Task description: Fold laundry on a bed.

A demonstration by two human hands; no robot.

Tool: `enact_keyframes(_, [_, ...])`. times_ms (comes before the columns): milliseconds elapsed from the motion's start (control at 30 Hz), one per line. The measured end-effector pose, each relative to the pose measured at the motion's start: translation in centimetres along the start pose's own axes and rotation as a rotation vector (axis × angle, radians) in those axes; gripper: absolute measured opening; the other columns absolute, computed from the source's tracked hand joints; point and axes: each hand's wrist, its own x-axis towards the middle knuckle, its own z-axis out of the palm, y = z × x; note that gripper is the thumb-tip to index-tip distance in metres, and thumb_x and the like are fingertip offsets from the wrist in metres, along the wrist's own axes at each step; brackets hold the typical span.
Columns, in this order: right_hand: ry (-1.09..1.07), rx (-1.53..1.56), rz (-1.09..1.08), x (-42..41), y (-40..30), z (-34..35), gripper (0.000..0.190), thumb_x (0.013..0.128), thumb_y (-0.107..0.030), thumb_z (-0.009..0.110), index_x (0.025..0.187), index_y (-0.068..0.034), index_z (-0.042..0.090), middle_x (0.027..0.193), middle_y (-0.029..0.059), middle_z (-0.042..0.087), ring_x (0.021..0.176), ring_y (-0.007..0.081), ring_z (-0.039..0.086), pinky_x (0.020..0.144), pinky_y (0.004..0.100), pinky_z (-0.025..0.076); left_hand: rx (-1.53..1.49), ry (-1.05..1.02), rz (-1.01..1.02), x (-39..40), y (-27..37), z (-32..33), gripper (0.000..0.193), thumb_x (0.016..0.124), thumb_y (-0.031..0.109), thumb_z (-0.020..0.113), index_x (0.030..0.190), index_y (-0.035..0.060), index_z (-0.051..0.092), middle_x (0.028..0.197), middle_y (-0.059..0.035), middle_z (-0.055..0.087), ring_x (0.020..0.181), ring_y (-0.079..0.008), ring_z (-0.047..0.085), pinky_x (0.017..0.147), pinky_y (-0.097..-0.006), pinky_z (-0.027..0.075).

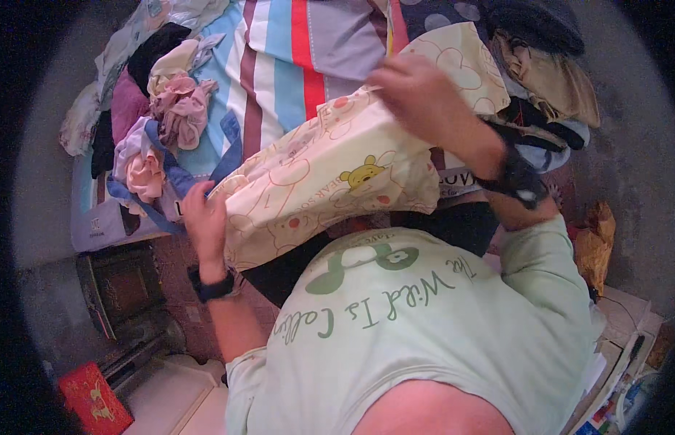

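A cream cloth garment or cover [321, 190], printed with cartoon bears and orange outlines, stretches slantwise across my lap and the bed edge. My left hand [204, 220] grips its left end, fingers curled over the corner. Farther up and to the right, my right hand [408, 89] is blurred and closes on the cloth's upper edge. Beyond that hand, a flap of the same print [468, 65] spreads to the right. Its lower right part hangs in loose folds. A dark band sits on each wrist.
A striped bedsheet [272, 70] lies under everything. At left are crumpled pink and lilac clothes [180, 109] and a blue strap [229, 141]. Folded clothes [555, 87] pile up at right. A red packet [95, 399] lies lower left; a brown paper bag [596, 244] stands right.
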Motion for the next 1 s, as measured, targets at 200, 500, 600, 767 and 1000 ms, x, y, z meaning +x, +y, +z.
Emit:
enact_keyframes(200, [-0.329,0.105,-0.059,1.8,1.5,12.0,0.021,0.073,-0.013,0.064,0.091,-0.004,0.060,0.093,0.0120,0.059,0.092,0.0301,0.058,0.082,0.0399,0.045,-0.002,-0.173,0.062,0.8,-0.4,2.7,0.033,0.075,0.015,0.068,0.106,0.0039,0.062,0.101,-0.0131,0.061,0.101,-0.0315,0.055,0.089,-0.0378,0.042])
enact_keyframes(500, [-0.659,0.216,0.207,3.3,3.8,11.1,0.025,0.074,-0.014,0.064,0.094,0.000,0.061,0.090,0.0176,0.062,0.085,0.0364,0.060,0.074,0.0429,0.049,-0.427,-0.181,-0.197,1.1,-0.1,1.6,0.020,0.085,0.011,0.063,0.102,0.0004,0.062,0.090,-0.0055,0.062,0.084,-0.0146,0.059,0.078,-0.0266,0.047])
enact_keyframes(600, [-0.367,0.456,0.052,3.0,3.9,10.9,0.028,0.078,-0.014,0.064,0.101,0.001,0.059,0.096,0.0168,0.064,0.088,0.0328,0.062,0.076,0.0395,0.049,-0.505,-0.174,-0.235,1.4,0.6,0.4,0.017,0.085,0.009,0.062,0.099,-0.0009,0.062,0.090,-0.0040,0.062,0.085,-0.0121,0.058,0.078,-0.0255,0.046])
enact_keyframes(767, [-0.437,0.783,0.102,4.5,3.2,9.2,0.032,0.083,-0.020,0.064,0.107,0.000,0.060,0.093,0.0152,0.066,0.084,0.0254,0.064,0.074,0.0357,0.049,-0.421,-0.414,-0.168,0.9,0.3,-1.7,0.022,0.088,0.011,0.062,0.106,-0.0026,0.060,0.093,-0.0045,0.064,0.085,-0.0109,0.058,0.078,-0.0248,0.047])
enact_keyframes(1000, [-0.932,0.708,0.211,8.1,0.6,0.6,0.039,0.089,-0.035,0.064,0.109,-0.002,0.064,0.088,0.0032,0.065,0.081,0.0109,0.057,0.074,0.0265,0.046,-0.710,-0.346,-0.393,1.1,2.8,-7.7,0.020,0.091,0.016,0.064,0.103,0.0003,0.063,0.087,0.0028,0.062,0.077,-0.0044,0.054,0.069,-0.0193,0.043])
